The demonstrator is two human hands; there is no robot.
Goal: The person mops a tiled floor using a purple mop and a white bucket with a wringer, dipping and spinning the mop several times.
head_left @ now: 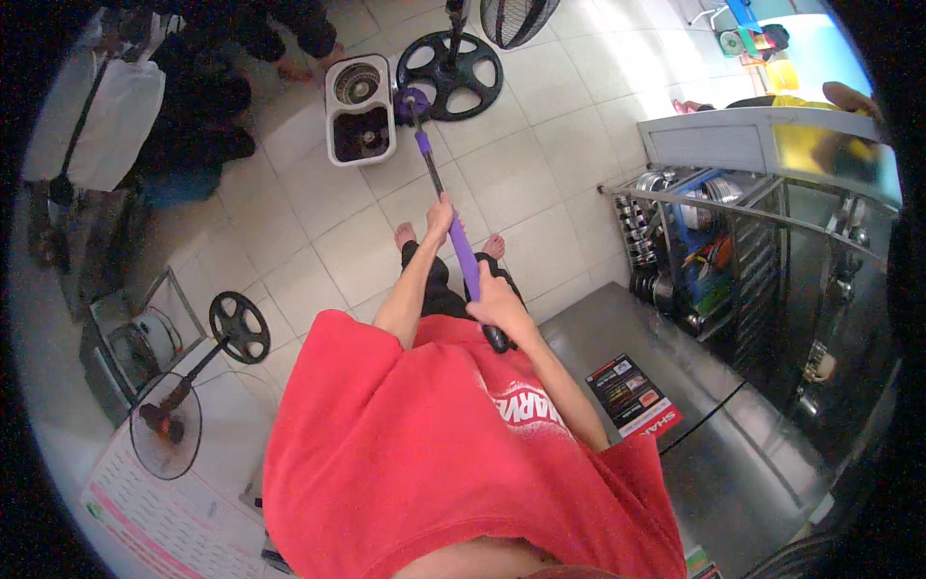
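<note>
A spin mop with a purple and metal handle (464, 255) slants away from my body across the tiled floor. My left hand (439, 219) is closed around the shaft near the top of the purple grip. Lower down, close to my red shirt, my right hand (498, 295) grips the same handle near its black end. The purple mop head (412, 103) lies against the black round base of a standing fan (494, 90). Just left of it stands a white two-part mop bucket (395, 148), with a metal spin basket (357, 85) and dark water (351, 135).
A steel shelf rack (673, 197) with metalware stands right, beside a steel surface (629, 311) bearing a printed sheet (628, 394). Another standing fan (239, 327) is at left. A person's feet (293, 70) show beyond the bucket. White bags (119, 119) hang upper left.
</note>
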